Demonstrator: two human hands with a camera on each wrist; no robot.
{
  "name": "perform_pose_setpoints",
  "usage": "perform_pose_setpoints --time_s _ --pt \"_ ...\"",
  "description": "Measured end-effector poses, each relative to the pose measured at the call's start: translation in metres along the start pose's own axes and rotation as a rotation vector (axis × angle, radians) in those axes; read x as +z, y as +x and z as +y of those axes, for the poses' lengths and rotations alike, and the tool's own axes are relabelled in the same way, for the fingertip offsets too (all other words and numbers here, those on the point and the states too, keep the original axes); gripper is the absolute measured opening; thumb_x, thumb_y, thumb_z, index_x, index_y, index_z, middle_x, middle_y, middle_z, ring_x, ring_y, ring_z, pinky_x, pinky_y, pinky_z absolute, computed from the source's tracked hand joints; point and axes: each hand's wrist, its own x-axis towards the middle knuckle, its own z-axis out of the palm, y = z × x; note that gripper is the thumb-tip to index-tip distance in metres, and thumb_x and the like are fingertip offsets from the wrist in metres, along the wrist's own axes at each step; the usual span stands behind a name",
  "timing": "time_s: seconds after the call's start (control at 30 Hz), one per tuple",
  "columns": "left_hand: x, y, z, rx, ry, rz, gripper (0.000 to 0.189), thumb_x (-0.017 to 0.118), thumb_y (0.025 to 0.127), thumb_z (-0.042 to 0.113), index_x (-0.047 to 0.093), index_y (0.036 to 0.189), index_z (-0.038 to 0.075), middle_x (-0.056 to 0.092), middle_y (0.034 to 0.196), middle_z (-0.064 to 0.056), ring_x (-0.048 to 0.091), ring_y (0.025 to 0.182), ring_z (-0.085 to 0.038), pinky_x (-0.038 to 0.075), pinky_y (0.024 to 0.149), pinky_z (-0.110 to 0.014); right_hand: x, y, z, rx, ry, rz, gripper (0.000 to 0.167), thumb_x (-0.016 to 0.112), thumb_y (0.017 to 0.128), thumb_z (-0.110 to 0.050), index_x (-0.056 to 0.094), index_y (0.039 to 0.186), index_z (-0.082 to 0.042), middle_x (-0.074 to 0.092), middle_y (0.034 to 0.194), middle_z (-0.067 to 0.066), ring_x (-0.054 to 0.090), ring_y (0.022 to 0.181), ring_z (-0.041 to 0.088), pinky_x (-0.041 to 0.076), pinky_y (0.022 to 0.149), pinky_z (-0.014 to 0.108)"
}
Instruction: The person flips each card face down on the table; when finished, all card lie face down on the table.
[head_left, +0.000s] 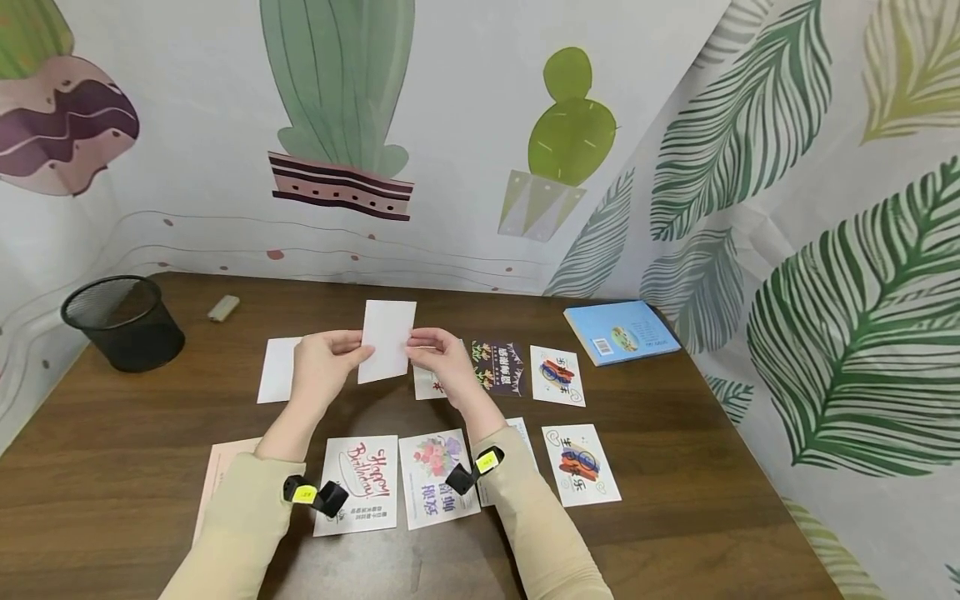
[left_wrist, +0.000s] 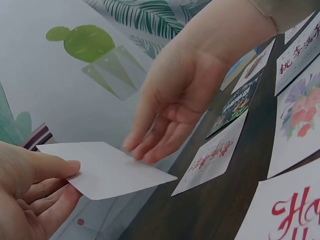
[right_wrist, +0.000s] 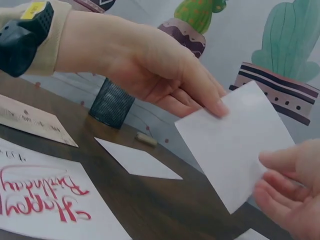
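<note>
A blank white card (head_left: 387,342) is held up above the far middle of the table. My left hand (head_left: 321,367) pinches its left edge, the thumb on the near face and the fingers behind. At the card's right edge, my right hand (head_left: 447,364) grips with thumb and fingertips. In the left wrist view the card (left_wrist: 107,172) tilts between both hands. The right wrist view shows the card's (right_wrist: 235,145) plain face. Below my right hand lies a card with red lettering (left_wrist: 212,157), partly covered by the hand in the head view.
A white card (head_left: 276,371) lies left of my left hand. Printed cards form rows, including a Happy Birthday card (head_left: 360,483), a flower card (head_left: 438,475) and a dark card (head_left: 498,368). Around them are a black mesh bin (head_left: 131,329), an eraser-like block (head_left: 223,308) and a blue book (head_left: 618,332).
</note>
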Motion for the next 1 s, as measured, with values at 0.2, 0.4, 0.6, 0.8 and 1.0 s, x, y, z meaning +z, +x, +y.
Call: perform_pose_setpoints --time_s 0.2,0.4,0.6,0.8,1.0 --pt "-0.002 0.002 -0.007 -0.039 -0.002 -0.014 0.038 0.069 0.092 0.019 0.066 0.121 -0.004 0.07 0.113 -0.023 0.068 0.105 -0.033 0.058 0.083 -0.033 -0.004 0.003 0.007 0.093 -0.024 0.033 0.032 0.064 0.092 -0.002 0.059 0.121 0.01 0.068 0.108 0.019 0.065 0.086 0.009 0.057 0.088 0.032" --pt "-0.004 0.004 -0.014 -0.059 -0.006 -0.019 0.04 0.068 0.093 0.021 0.064 0.124 -0.004 0.068 0.116 -0.024 0.067 0.107 -0.034 0.056 0.08 -0.022 -0.004 0.003 0.009 0.136 -0.031 0.027 0.026 0.064 0.093 -0.003 0.061 0.114 0.011 0.067 0.091 0.006 0.063 0.076 0.007 0.059 0.082 0.029" --pt "-0.004 0.005 -0.024 -0.08 0.038 0.001 0.04 0.068 0.093 0.02 0.064 0.123 -0.005 0.069 0.115 -0.025 0.067 0.105 -0.034 0.05 0.073 -0.014 -0.001 0.002 0.011 0.15 -0.029 0.031 0.022 0.063 0.092 0.0 0.061 0.109 0.013 0.064 0.082 0.0 0.061 0.069 0.005 0.057 0.071 0.02" --pt "-0.003 0.007 -0.036 -0.1 0.144 0.028 0.036 0.071 0.09 0.022 0.069 0.114 -0.006 0.071 0.107 -0.024 0.07 0.091 -0.033 0.047 0.061 -0.017 0.004 0.002 0.015 0.172 -0.058 0.055 0.021 0.065 0.091 0.001 0.064 0.108 0.014 0.067 0.083 0.006 0.061 0.064 0.005 0.056 0.065 0.018" --pt "-0.002 0.008 -0.043 -0.097 0.206 0.001 0.036 0.074 0.087 0.022 0.071 0.109 -0.006 0.072 0.102 -0.025 0.068 0.097 -0.04 0.052 0.074 -0.038 0.008 0.001 0.018 0.197 -0.118 0.08 0.02 0.067 0.089 0.001 0.066 0.104 0.014 0.069 0.083 0.01 0.06 0.06 0.005 0.056 0.062 0.017"
